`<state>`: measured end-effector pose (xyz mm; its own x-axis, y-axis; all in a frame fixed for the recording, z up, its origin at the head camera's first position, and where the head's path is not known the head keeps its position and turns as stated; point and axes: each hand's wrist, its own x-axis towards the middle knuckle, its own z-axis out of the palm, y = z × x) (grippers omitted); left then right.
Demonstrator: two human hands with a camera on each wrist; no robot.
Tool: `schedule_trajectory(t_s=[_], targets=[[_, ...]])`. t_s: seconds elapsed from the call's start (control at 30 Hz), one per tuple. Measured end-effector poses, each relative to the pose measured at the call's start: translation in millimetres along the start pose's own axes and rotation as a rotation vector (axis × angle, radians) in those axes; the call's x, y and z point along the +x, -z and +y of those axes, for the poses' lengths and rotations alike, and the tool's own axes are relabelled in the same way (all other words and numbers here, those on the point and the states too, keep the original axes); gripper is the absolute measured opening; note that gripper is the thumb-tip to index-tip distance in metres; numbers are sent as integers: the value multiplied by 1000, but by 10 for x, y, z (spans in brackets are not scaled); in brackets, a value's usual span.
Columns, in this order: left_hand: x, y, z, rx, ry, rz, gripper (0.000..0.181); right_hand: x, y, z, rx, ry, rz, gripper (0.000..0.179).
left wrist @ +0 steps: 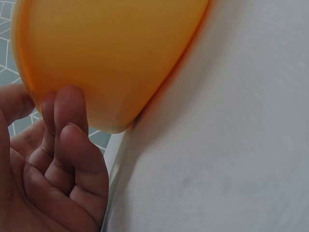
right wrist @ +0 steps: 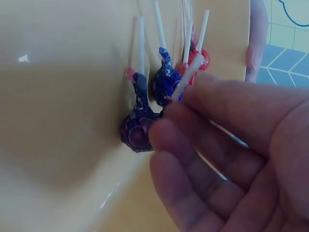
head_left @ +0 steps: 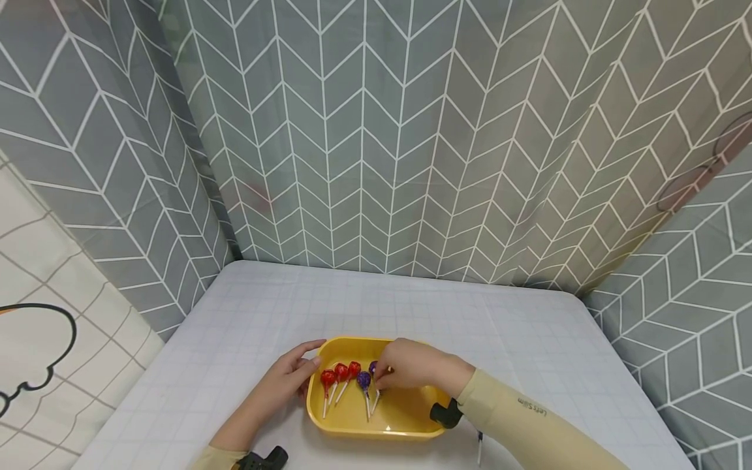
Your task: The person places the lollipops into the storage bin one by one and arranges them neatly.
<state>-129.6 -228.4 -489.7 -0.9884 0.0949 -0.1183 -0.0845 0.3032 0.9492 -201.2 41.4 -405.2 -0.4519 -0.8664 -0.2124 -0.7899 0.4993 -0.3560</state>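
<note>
Inside a yellow tray (head_left: pixel 405 434) lie three red lollipops (head_left: pixel 341 372) on the left and two purple lollipops (head_left: pixel 364 380) beside them, sticks pointing toward me. My left hand (head_left: pixel 288 375) grips the tray's left end, thumb at the rim; the left wrist view shows its curled fingers (left wrist: pixel 71 108) against the outer wall. Over the tray's middle, my right hand (head_left: pixel 408 363) pinches a lollipop by its white stick (right wrist: pixel 187 77), just beside the purple lollipops (right wrist: pixel 137 130). The candy end of that held lollipop is hidden behind the fingers.
The tray stands on a table with a white cloth (head_left: pixel 282 300), near its front side. A thin stick-like object with a dark end (head_left: pixel 480 447) lies right of the tray. Grey patterned curtains (head_left: pixel 376 143) hang behind the table.
</note>
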Motion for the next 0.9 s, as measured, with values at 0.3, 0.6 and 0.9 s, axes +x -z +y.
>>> schedule_trajectory(t_s=[0.3, 0.6, 0.9], targets=[[-3, -7, -2, -6, -2, 6, 48, 0, -28, 9, -9, 36, -50, 10], [-18, -8, 29, -4, 0, 6, 48, -1, -32, 42, 9, 23, -38, 11], [-8, -11, 17, -2, 13, 14, 50, 30, -23, -33, -23, 13, 16, 11]])
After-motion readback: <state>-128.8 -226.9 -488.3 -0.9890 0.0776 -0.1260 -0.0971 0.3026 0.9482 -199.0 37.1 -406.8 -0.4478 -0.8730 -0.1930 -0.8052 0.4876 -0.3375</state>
